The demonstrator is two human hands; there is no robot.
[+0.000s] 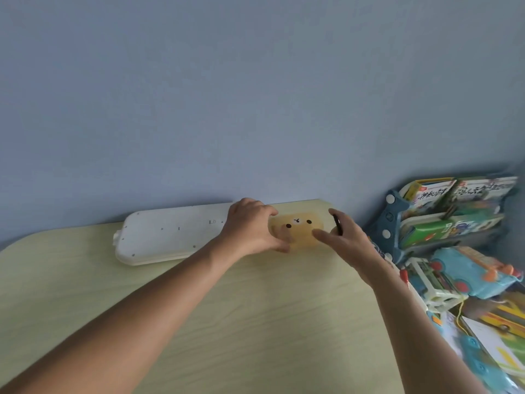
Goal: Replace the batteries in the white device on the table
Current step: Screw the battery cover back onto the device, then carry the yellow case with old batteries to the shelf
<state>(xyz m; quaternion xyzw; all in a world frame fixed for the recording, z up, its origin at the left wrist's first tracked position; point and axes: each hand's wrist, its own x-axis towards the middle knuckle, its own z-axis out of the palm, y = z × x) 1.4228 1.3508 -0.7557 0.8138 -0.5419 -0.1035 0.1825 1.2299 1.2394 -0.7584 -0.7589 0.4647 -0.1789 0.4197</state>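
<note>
White device (170,234): lies flat, underside up, at the table's (199,308) far edge by the wall, so its screws face upward.
Yellow box (297,229): just right of the device, touching its end.
Left hand (250,227): grip curled round the box's left side, steadying it.
Right hand (345,237): holds a thin dark object (337,223); its index finger touches the box, probably to open it for batteries.

I extend both bare forearms forward, converging at the far end. My left hand (250,226) is palm-down with fingers curled in a grip. My right hand (345,237) faces it, thumb extended, fingers curled around a dark item.
</note>
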